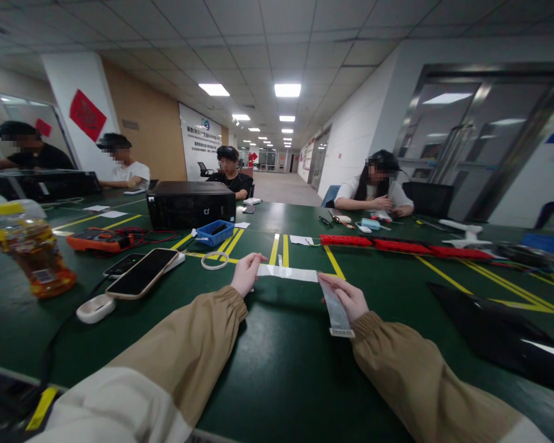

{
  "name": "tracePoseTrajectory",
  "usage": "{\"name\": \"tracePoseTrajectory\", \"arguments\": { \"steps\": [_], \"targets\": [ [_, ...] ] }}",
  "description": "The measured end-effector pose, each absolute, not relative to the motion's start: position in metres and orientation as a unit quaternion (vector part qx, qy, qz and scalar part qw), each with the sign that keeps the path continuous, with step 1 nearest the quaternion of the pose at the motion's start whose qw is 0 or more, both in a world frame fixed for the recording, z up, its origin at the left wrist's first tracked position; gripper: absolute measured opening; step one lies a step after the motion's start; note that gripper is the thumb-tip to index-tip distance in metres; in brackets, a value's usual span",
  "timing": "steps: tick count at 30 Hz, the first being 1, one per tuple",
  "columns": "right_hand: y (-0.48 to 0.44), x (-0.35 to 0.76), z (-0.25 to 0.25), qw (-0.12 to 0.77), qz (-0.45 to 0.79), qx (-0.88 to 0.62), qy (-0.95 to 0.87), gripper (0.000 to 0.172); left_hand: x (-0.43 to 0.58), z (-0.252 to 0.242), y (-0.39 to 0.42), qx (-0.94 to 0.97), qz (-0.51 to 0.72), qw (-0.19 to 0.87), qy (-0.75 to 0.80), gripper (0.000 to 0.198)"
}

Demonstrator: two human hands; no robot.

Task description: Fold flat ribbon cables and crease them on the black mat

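A pale flat ribbon cable [293, 273] stretches level between my two hands, above the green table. My left hand [248, 274] pinches its left end, thumb and fingers closed together. At the other side my right hand [346, 295] grips the cable with closed fingers. Beyond that grip a grey length of it hangs down to a wide connector [341, 333] near my right cuff. A short whitish strip stands up from the stretched part; whether it is attached cannot be made out. A white ring-shaped roll [215, 261] lies left of my left hand.
A phone [143, 274], a white oval case [96, 309], an orange multimeter [101, 239] and a drink bottle [34, 252] stand left. Farther back are a blue tray [215, 233] and black box [191, 206]. Red strips [397, 245] and a black panel [498, 332] lie right. Several people sit around.
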State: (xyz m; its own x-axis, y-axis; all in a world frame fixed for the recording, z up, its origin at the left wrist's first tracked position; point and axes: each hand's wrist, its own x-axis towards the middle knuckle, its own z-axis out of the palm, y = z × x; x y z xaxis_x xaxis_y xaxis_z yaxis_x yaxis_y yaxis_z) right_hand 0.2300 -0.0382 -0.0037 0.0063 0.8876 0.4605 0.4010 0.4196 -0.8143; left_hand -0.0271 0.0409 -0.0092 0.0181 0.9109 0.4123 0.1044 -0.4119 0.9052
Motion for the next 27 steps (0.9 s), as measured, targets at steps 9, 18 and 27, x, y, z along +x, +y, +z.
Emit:
{"name": "tracePoseTrajectory", "arguments": {
  "steps": [9,18,27],
  "targets": [
    [-0.036,0.227,-0.008,0.544,0.36,-0.488,-0.579,0.055,-0.028,-0.006,0.034,0.663,0.556,0.323,0.383,0.029],
    [-0.032,0.229,-0.017,0.514,0.321,-0.531,-0.592,0.053,-0.029,-0.006,0.037,0.639,0.548,0.363,0.398,0.041],
    [-0.032,0.241,-0.008,0.528,0.285,-0.562,-0.569,0.056,-0.028,-0.015,0.045,0.694,0.494,0.38,0.361,0.04]
  ]
}}
